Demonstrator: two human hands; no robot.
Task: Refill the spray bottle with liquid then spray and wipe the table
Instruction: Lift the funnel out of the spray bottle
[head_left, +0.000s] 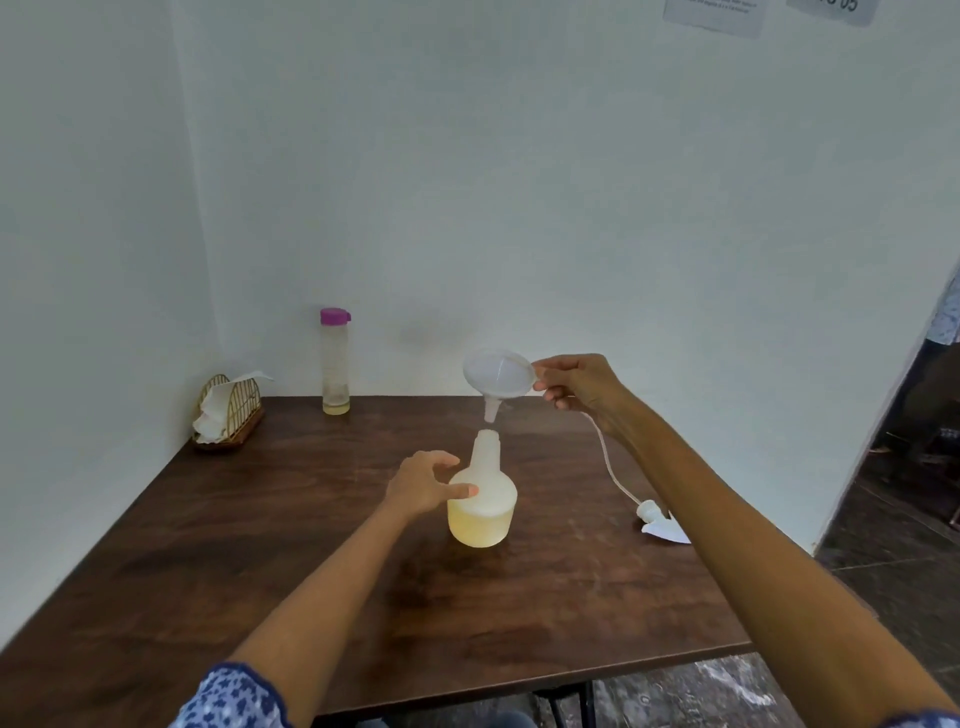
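Observation:
A translucent spray bottle (485, 506) without its head stands mid-table, partly filled with pale yellow liquid. My left hand (423, 483) rests against its left shoulder, thumb on the front, fingers loosely curled around it. My right hand (582, 387) pinches the rim of a white funnel (498, 376), held tilted in the air with its spout just above the bottle's open neck, not touching it. The white spray head with its long tube (657, 519) lies on the table to the right, partly behind my right forearm.
A tall clear bottle with a purple cap (335, 361), nearly drained, stands at the back against the wall. A wire napkin holder (228, 413) with white napkins sits in the back left corner. The dark wooden table (260, 545) ends at the right, with dark floor beyond.

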